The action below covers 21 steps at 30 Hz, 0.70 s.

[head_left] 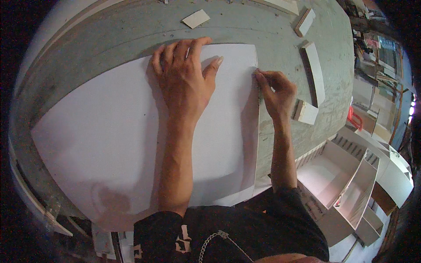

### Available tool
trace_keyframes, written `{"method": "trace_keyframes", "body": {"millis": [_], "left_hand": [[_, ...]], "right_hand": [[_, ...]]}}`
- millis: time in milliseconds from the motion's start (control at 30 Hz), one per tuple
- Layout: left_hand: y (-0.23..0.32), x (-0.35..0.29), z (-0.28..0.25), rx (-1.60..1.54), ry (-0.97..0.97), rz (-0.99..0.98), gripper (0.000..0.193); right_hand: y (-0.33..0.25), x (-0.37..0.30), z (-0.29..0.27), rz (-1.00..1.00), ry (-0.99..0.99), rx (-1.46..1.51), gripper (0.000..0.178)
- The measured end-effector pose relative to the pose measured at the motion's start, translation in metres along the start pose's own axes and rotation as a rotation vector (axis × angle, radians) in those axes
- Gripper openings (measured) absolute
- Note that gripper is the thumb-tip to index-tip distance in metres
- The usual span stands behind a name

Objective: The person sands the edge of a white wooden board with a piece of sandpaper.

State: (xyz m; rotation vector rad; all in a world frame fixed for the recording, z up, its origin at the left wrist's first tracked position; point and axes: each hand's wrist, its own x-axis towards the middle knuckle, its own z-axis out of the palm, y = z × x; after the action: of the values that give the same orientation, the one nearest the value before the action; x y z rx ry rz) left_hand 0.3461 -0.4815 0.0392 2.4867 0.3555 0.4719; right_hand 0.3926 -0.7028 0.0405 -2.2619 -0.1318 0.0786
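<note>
A large white board [109,109] lies flat on a grey-green worktable. My left hand [186,74] rests on it near the far edge, fingers apart, with the fingertips curling over that edge. At the board's right edge, close to the far right corner, my right hand [278,90] is closed, thumb and forefinger pinched against the edge. Whatever lies between those fingertips is too small to make out.
Several white offcuts lie on the table [280,144]: a small piece [196,19] beyond the board, a long strip [313,74] and a block [306,112] at the right. White box-like panels [329,171] stand at lower right, near a red object [355,118].
</note>
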Motion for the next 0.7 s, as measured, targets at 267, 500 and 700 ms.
{"method": "trace_keyframes", "body": {"millis": [267, 500, 700], "left_hand": [[-0.001, -0.001, 0.001, 0.042, -0.001, 0.006, 0.042], [-0.002, -0.002, 0.003, 0.035, 0.01, 0.004, 0.043], [-0.002, -0.002, 0.004, 0.033, -0.004, 0.008, 0.044]], "right_hand": [[-0.009, 0.007, 0.0, -0.03, -0.027, -0.097, 0.014], [-0.003, 0.007, 0.003, -0.053, 0.009, -0.16, 0.014], [-0.006, 0.005, 0.007, -0.124, 0.046, -0.185, 0.014]]}}
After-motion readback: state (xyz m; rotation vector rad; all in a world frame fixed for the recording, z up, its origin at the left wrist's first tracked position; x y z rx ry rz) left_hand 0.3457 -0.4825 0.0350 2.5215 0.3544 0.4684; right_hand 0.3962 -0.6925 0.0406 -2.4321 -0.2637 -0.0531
